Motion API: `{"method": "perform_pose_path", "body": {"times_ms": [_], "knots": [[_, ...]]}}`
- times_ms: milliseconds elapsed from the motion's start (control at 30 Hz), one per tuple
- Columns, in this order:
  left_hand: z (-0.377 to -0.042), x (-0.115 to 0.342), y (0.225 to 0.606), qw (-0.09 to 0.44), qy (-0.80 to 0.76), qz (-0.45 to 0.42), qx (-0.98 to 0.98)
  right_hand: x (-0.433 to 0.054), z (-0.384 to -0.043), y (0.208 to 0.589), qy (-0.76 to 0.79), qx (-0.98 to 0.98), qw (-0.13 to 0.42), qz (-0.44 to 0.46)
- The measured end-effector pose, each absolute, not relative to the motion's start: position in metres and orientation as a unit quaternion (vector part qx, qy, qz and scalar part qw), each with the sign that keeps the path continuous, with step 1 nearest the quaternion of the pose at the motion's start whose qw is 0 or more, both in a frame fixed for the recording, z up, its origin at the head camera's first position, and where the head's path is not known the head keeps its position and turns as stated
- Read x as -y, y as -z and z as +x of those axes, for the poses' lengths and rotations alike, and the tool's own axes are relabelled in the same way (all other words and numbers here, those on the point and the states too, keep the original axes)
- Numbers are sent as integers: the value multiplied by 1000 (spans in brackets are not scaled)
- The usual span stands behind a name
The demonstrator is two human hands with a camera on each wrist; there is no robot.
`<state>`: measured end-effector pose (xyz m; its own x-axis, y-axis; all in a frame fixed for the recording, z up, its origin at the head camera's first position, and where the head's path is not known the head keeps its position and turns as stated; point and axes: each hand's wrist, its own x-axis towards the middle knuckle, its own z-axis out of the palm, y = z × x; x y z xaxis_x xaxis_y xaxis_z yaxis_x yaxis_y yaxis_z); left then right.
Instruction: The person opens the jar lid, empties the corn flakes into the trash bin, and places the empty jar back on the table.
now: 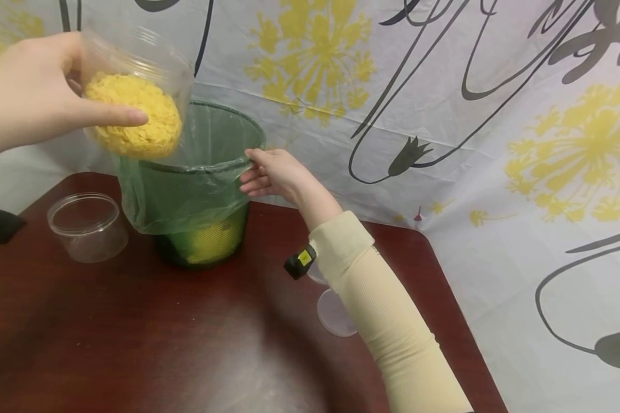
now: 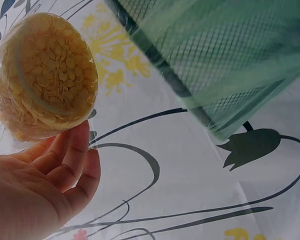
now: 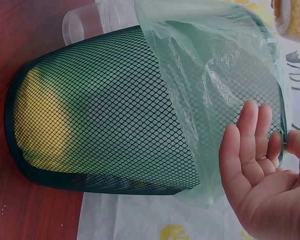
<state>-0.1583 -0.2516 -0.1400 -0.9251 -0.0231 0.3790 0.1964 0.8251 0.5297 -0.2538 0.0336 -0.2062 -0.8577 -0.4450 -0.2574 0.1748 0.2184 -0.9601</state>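
My left hand (image 1: 41,94) grips a clear plastic jar (image 1: 157,54), tilted above the left part of a trash bin's opening. Yellow flakes (image 1: 139,117) fill much of the jar; in the left wrist view they press against its base. The dark green mesh trash bin (image 1: 229,232) stands upright on the table, lined with a thin green plastic bag (image 1: 186,201) folded over its rim. My right hand (image 1: 281,175) pinches the bin's rim and bag at the right side, its other fingers hanging loosely outside. Through the mesh, a yellow mass (image 3: 42,122) shows at the bin's bottom.
A clear, lidless jar (image 1: 95,241) stands on the table left of the bin. Two round clear lids (image 1: 337,314) lie by the right forearm, one partly hidden. Behind the dark red table (image 1: 186,338) hangs a white patterned cloth (image 1: 299,74).
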Motion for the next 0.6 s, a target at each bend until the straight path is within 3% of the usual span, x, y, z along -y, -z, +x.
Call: {"method": "perform_pose_path", "body": {"times_ms": [600], "knots": [[-182, 251, 117, 188, 248, -43, 950, -36, -250, 207, 637, -719, 263, -93]]}}
